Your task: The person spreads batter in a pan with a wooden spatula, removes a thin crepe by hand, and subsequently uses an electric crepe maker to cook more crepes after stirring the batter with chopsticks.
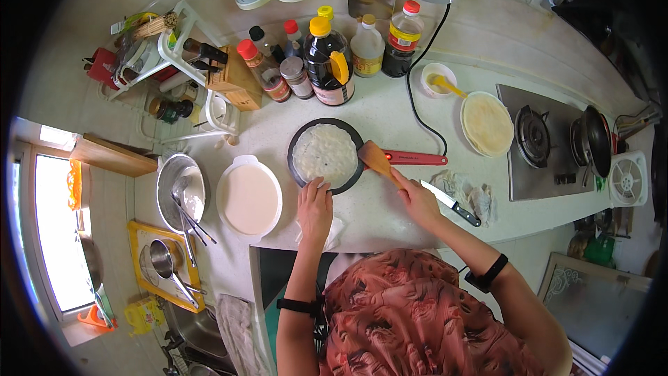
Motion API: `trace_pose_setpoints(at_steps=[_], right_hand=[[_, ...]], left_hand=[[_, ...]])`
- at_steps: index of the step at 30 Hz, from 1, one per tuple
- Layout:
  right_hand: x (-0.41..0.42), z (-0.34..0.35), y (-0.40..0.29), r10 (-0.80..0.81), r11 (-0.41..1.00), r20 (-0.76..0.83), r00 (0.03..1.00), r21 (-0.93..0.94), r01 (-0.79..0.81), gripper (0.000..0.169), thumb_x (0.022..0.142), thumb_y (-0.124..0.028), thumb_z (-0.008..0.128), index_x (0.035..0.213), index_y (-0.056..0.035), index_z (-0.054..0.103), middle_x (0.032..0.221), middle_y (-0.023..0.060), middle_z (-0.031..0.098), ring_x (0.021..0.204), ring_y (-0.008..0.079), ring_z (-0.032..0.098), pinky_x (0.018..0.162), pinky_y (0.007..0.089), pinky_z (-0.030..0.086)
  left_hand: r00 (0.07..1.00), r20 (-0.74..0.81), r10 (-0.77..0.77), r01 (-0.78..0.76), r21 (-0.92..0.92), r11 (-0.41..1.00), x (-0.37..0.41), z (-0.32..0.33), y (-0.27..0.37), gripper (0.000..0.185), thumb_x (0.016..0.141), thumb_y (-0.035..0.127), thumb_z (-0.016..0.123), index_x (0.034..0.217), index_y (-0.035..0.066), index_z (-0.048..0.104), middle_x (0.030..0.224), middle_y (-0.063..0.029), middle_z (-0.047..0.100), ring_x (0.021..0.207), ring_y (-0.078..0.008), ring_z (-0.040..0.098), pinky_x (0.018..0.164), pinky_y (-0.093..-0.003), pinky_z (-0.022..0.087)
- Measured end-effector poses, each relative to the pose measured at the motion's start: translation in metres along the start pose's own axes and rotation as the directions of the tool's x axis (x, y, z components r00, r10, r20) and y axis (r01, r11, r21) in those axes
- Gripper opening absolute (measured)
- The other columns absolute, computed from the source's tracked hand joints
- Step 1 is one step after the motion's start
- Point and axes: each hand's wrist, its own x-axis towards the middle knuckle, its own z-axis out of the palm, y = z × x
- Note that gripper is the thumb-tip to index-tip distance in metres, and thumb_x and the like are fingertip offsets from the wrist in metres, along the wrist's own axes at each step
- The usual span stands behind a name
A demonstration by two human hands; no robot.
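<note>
A pale, thin pancake (324,150) lies in a round black electric crepe pan (360,173) with a red handle (417,158); a small light glows on the handle. The fingertips of my left hand (315,210) are at the pancake's near edge, and whether they pinch it I cannot tell. My right hand (420,202) holds a wooden spatula (377,159), its blade over the pan's right rim. Left of the pan stands a white dish of pale batter (249,198). A stack of cooked pancakes (488,124) rests on a plate at the right.
A kitchen knife (451,204) lies beside my right hand, next to crumpled wrapping (477,196). The pan's black cord (417,107) runs up the wall. Sauce bottles (326,62) line the back. A metal bowl (180,193) stands left, a gas stove (553,177) right.
</note>
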Motion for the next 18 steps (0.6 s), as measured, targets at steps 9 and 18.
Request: trace_pose_setpoints(at_steps=[9,18], right_hand=[[-0.014,-0.013,-0.023,0.025,0.933,0.255,0.967,0.342,-0.114,0.059,0.094,-0.012,0.06,0.149,-0.0253,0.044,0.103,0.0186,0.07,0.08,0.0354,0.068,0.072,0.0411,0.054],[-0.01,-0.019,-0.025,0.009,0.917,0.161,0.987,0.392,-0.073,0.057,0.094,-0.012,0.062,0.148,-0.0224,0.048,0.091,0.0213,0.069,0.071,0.0308,0.066,0.07,0.0381,0.052]], left_hand=[[0.995,0.079,0.06,-0.06,-0.004,0.998,0.014,0.01,0.012,0.03,0.081,0.012,0.073,0.11,0.007,0.068,0.121,-0.0086,0.063,0.109,-0.0283,0.06,0.095,-0.0417,0.045],[0.998,0.007,0.065,-0.066,0.109,0.992,0.052,0.01,0.012,0.009,0.08,0.009,0.073,0.087,0.007,0.068,0.094,-0.0068,0.07,0.09,-0.0273,0.066,0.086,-0.0406,0.049]])
